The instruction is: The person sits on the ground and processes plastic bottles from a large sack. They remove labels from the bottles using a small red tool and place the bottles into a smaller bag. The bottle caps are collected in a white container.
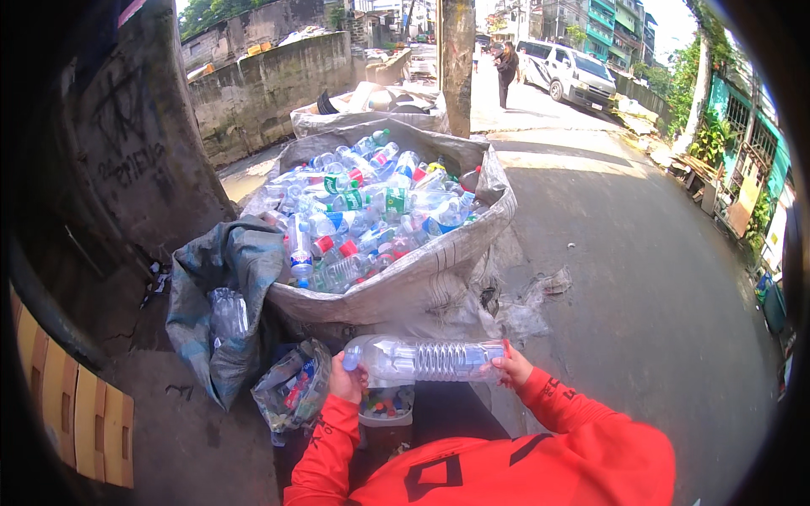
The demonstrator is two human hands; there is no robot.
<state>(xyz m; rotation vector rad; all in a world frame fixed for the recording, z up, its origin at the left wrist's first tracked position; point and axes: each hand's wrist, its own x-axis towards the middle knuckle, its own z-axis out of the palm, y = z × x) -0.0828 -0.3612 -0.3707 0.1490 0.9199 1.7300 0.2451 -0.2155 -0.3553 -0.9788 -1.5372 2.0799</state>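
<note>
A large clear plastic bottle (426, 360) with a ribbed middle lies level between my two hands. My left hand (344, 381) is closed around its left end, by a pale blue, rounded part. My right hand (512, 368) grips the other end, where a bit of red shows at the fingers. Just beyond the bottle stands a big whitish woven sack (405, 305), heaped with plastic bottles (371, 202), some with green, red or blue labels and caps. Below the held bottle, a white tub (388, 419) of colourful caps sits partly hidden by my arms.
At the left are a grey-blue sack (198, 325) with clear plastic inside and a clear bag (295, 384) of mixed scraps. A wooden pallet (80, 405) lies at lower left. Behind the big sack stand another filled sack (371, 118) and a post (456, 67). A person (506, 72) and a van (567, 72) are up the road.
</note>
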